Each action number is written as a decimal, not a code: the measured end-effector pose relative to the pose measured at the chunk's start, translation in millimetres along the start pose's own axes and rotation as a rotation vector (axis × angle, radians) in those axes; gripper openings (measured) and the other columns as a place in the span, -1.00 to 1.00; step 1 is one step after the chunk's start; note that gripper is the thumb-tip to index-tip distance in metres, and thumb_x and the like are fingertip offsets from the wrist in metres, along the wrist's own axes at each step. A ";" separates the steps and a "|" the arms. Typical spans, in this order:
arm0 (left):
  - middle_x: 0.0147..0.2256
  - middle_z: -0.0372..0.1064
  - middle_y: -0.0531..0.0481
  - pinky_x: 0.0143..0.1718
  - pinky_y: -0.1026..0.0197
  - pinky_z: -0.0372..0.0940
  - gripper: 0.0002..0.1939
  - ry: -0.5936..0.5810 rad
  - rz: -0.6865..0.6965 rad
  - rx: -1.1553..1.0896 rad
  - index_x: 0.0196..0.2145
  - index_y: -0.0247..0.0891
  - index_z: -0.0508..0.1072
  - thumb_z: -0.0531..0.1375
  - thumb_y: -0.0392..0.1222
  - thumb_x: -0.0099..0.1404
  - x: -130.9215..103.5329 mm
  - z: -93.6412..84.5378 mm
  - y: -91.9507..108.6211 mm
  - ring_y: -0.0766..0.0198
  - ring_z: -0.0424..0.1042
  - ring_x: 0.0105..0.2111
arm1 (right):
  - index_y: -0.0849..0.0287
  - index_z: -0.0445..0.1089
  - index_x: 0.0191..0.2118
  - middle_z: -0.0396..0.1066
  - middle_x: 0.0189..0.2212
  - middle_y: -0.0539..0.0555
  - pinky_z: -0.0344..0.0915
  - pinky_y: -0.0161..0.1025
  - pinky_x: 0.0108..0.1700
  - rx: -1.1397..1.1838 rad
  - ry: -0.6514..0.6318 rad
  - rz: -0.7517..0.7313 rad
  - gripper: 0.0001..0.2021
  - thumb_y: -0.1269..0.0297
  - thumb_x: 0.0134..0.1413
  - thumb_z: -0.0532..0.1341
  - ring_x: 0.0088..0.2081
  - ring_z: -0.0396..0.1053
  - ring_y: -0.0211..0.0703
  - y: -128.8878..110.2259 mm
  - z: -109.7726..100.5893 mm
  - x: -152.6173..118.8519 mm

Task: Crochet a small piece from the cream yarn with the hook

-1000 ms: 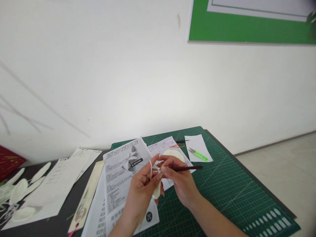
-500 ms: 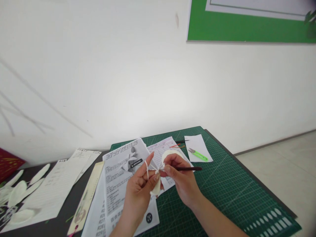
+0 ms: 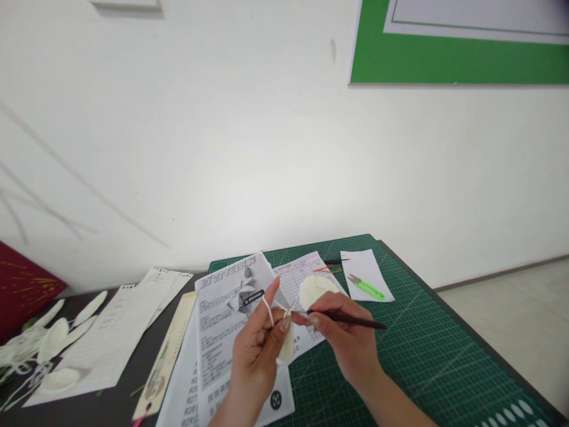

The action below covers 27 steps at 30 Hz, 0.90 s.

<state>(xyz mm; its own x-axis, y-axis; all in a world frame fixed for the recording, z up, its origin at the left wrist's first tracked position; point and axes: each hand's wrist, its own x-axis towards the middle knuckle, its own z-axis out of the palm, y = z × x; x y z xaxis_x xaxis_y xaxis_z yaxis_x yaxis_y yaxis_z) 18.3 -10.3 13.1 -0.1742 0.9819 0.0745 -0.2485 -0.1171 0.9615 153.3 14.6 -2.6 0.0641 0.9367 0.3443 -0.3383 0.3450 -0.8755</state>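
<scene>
Hook (image 3: pixel 355 321) swings lower, piece (image 3: pixel 285 349) stays pinched

In the last half second the right hand (image 3: pixel 351 338) has rolled over, knuckles more upward, and the hook's butt has dipped from 3 o'clock to just past it. More of the ball (image 3: pixel 315 289) shows, at 1 o'clock from the piece. The looping seems to be mid-stitch, with nothing let go.

The left hand (image 3: pixel 258 350) reaches in from 7 o'clock, thumb and fingers closed on the white piece, which hangs toward 6 o'clock below them. Its forefinger points to 1 o'clock, yarn (image 3: pixel 267 311) draped over it. The right arm comes from 5 o'clock, its grip closed round the hook, fingertips near the piece's top; the hook's tip is too small to make out.
</scene>
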 end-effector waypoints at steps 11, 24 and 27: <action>-0.53 0.36 0.12 -0.50 0.38 0.14 -0.20 -0.004 -0.106 -0.254 0.28 -0.10 0.11 0.33 -0.16 0.14 -1.8 6.0 -7.1 0.41 0.24 -0.57 | -0.02 0.56 -0.24 0.52 -0.43 0.06 0.39 -0.22 -0.41 -0.256 -0.010 -0.405 -0.64 0.62 -0.10 0.33 -0.41 0.45 -0.12 -1.5 2.0 -19.1; -0.53 0.31 0.13 -0.54 0.40 0.11 -0.29 -0.054 -0.077 -0.114 0.23 -0.09 0.22 0.32 -0.14 0.15 -0.9 -1.0 -4.0 0.44 0.18 -0.59 | 0.20 0.54 -0.38 0.49 -0.59 0.00 0.46 -0.39 -0.49 0.553 0.054 0.408 -0.82 0.23 -0.13 0.43 -0.57 0.40 -0.33 2.9 8.9 -3.3; -0.53 0.32 0.12 -0.50 0.39 0.15 -0.29 -0.047 -0.046 -0.059 0.24 -0.11 0.20 0.31 -0.13 0.16 -3.6 1.5 1.7 0.42 0.20 -0.58 | 0.18 0.52 -0.36 0.48 -0.58 -0.02 0.46 -0.40 -0.46 0.558 0.046 0.409 -0.82 0.24 -0.11 0.43 -0.55 0.41 -0.34 1.6 7.6 -2.3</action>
<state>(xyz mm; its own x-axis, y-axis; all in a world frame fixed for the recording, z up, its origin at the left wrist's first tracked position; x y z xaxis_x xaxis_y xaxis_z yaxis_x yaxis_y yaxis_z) 19.9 -13.8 14.9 -0.1169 0.9922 0.0444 -0.3107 -0.0790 0.9472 145.5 12.6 -2.2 -0.1360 0.9907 -0.0017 -0.7752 -0.1075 -0.6225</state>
